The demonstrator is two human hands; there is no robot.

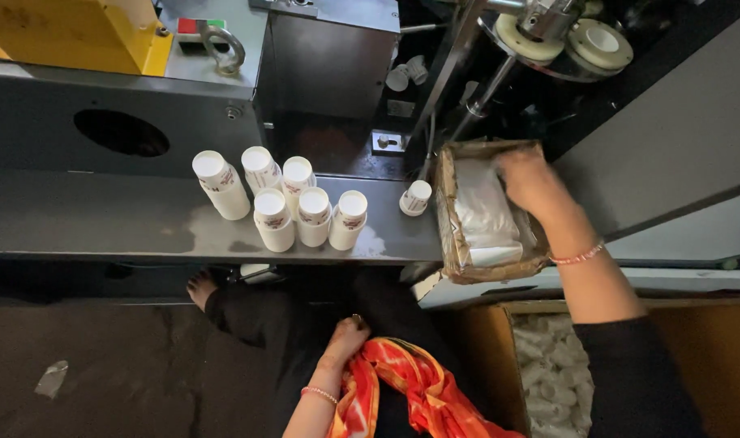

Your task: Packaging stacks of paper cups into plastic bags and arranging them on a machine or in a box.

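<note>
My right hand reaches into a small brown cardboard box on the grey machine ledge and rests on the silvery plastic liner inside it; whether it grips anything is hidden. My left hand lies curled in my lap, beside an orange patterned cloth. Several stacks of white paper cups stand upright on the ledge to the left of the box. One single small cup stands right beside the box.
A dark machine with a yellow housing and a round hole rises behind the ledge. Round white cup moulds sit at the top right. A large carton of white cups stands at my right knee. My bare foot rests below the ledge.
</note>
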